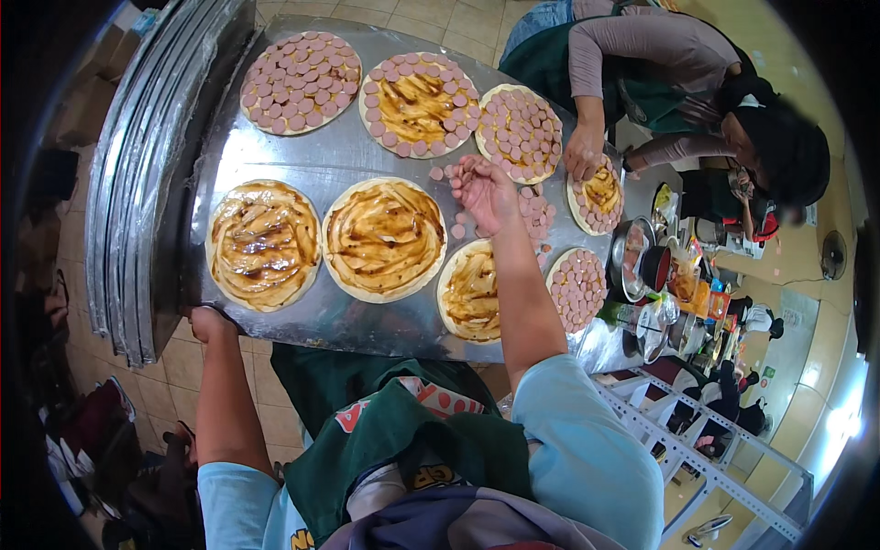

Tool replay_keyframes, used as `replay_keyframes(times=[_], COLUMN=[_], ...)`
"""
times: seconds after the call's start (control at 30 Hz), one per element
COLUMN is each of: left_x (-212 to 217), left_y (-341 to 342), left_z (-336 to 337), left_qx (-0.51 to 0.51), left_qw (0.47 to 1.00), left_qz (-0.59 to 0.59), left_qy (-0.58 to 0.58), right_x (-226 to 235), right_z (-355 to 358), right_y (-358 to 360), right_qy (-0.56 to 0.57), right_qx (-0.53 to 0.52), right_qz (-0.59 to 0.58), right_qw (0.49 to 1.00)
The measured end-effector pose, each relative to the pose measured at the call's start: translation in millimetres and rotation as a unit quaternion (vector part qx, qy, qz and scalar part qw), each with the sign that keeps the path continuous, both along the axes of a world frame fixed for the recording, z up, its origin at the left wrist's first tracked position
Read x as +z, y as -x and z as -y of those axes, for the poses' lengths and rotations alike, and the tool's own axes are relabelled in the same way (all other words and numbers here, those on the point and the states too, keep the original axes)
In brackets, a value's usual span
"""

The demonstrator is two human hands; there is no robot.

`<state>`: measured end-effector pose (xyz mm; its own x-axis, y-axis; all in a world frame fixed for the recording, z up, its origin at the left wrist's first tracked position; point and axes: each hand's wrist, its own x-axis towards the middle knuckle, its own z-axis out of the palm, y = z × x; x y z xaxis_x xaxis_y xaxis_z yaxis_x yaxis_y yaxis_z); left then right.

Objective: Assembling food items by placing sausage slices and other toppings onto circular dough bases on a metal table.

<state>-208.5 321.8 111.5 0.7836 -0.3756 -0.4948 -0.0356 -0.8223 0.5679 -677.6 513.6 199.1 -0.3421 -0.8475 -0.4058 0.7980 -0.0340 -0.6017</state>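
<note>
Right hand (484,190) reaches out over the foil-covered table (275,151), fingers curled and bunched around several pink sausage slices (469,168); how many it holds is hard to make out, since the fingers cover most of them. More loose slices (534,209) lie on the foil just beside and partly under the hand. Its forearm crosses a sauced pizza base (469,291), hiding that base's right part.

Left hand (209,324) rests at the near edge of the table, fingers closed over the rim; the fingertips are out of sight beneath the edge, and nothing shows in its grip but the table itself.

Two bases spread with brown sauce (264,243) and (385,238) lie near the front edge. At the far side sit a fully sliced pizza (300,82), a half-ringed one (419,104) and another covered one (520,133).

Another person's hand (583,151) rests at a small pizza (598,195), covering its upper edge. A stack of round metal trays (137,174) stands at the left. Metal pots (639,259) and cluttered packets at the right are too small to tell apart.
</note>
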Motion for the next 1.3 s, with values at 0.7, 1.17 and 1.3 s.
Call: replay_keyframes(times=[0.7, 1.17, 1.3], left_x=[-3.6, 5.6, 12.9], left_y=[11.9, 8.6, 27.8], left_z=[-2.9, -3.7, -4.9], left_qx=[-0.071, -0.013, 0.005], left_qw=[0.995, 0.999, 1.000], left_qz=[0.075, 0.036, 0.026], left_qy=[-0.015, -0.016, -0.016], right_x=[-20.0, -8.8, -7.4], right_z=[175.7, 182.6, 166.2], right_y=[43.7, 17.9, 18.5], right_qy=[-0.217, -0.201, -0.238], right_qx=[0.080, 0.025, 0.082], right_qz=[-0.547, -0.700, -0.688], right_qw=[0.804, 0.684, 0.681])
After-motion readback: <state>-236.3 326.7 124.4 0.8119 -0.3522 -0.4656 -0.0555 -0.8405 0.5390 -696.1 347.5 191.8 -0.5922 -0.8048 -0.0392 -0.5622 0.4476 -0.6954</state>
